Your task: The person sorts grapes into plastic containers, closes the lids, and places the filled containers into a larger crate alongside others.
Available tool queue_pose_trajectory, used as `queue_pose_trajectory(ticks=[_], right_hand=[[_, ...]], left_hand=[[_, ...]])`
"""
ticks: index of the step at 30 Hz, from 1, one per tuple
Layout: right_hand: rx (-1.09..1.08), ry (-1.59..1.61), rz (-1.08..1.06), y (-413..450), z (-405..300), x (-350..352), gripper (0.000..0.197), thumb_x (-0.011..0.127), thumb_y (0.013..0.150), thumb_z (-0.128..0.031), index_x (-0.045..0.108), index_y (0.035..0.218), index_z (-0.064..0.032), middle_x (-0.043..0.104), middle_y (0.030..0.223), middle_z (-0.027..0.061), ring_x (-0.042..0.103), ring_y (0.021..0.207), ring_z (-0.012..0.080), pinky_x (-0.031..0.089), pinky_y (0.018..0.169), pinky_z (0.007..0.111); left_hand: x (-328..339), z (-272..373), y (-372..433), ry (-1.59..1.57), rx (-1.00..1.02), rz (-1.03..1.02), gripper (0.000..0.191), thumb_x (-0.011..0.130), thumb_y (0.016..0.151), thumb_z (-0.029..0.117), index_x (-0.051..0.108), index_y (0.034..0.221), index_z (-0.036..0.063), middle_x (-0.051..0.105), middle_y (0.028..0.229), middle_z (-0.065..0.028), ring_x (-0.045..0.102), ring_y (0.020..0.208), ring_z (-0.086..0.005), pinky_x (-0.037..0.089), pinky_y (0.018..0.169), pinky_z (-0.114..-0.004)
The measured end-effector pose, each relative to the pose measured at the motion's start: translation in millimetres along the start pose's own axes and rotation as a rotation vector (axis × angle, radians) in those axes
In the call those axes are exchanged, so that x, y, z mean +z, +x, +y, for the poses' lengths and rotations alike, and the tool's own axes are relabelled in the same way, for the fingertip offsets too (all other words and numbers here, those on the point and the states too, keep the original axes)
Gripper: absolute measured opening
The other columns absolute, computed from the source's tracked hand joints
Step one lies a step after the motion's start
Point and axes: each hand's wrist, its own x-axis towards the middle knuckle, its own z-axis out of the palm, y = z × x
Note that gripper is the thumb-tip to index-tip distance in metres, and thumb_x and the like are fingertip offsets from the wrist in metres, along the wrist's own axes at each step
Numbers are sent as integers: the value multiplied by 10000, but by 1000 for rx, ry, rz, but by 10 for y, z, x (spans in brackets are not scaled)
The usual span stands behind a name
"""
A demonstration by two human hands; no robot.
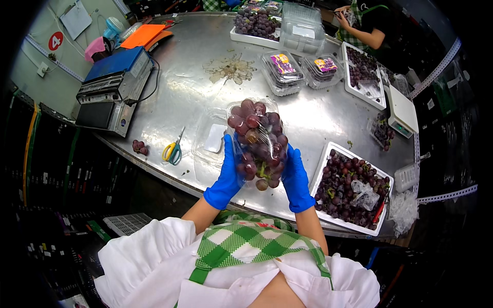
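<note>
A bunch of red-purple grapes [262, 146], partly under clear plastic film, fills one half of a clear plastic clamshell box in front of me. My left hand [227, 173], in a blue glove, grips the box's left side. On its right side, my right hand [295, 175], also gloved in blue, holds it. The open lid [198, 144] spreads out to the left, with a white label or pad [215, 138] on it. Yellow-and-teal scissors [173, 149] lie left of the lid. Further left is a small cluster of grapes [140, 147].
A white foam tray of grapes [325, 161] is near my right. Two closed clamshells [283, 73] [321, 71] and stacked empty clamshells [302, 27] stand farther back. A sealing machine [115, 88] occupies the left edge, a scale [402, 109] the right. Another person's arm [360, 32] is at back right.
</note>
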Motion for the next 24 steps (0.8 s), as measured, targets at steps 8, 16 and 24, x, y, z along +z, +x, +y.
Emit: queue_pose_trajectory(ticks=[8, 16, 24], right_hand=[[51, 9, 33, 9, -10, 41, 540, 266, 839, -443, 310, 1198, -41, 391, 1175, 88, 384, 1070, 210, 282, 917, 333], [11, 12, 52, 13, 129, -113, 525, 277, 842, -424, 314, 1193, -35, 391, 1172, 85, 387, 1062, 209, 288, 910, 328], [-8, -177, 147, -74, 96, 143, 449, 316, 846, -361, 347, 1177, -61, 412, 1142, 56, 414, 1018, 160, 311, 882, 287]], left_hand=[[84, 2, -111, 126, 67, 15, 616, 238, 804, 531, 205, 1249, 106, 317, 1226, -78, 368, 1088, -210, 335, 900, -319], [-11, -69, -99, 164, 57, -16, 637, 240, 797, 542, 186, 1254, 101, 285, 1243, -77, 330, 1107, -205, 305, 907, -316], [-133, 39, -78, -50, -101, -5, 577, 242, 812, 517, 280, 1219, 109, 380, 1171, -83, 419, 1032, -202, 361, 870, -317]])
